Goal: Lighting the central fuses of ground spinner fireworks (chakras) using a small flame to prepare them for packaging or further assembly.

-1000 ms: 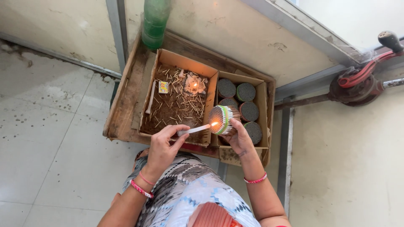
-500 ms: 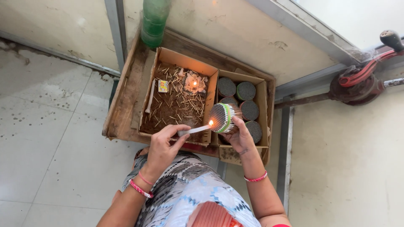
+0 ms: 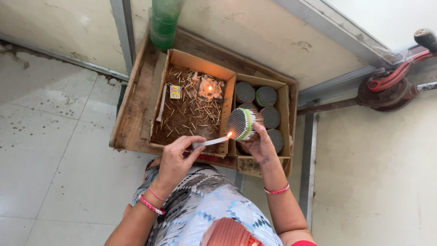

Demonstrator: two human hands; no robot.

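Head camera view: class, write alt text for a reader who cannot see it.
A left hand holds a lit white candle to a round bundle of sticks gripped by the right hand, above cardboard boxes in a wooden tray.

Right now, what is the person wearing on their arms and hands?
Both arms are bare, with no sleeves showing. The left wrist wears two bangles, a thick red-pink one and a thinner one. The right wrist wears one pink bangle. No gloves; I cannot make out any rings.
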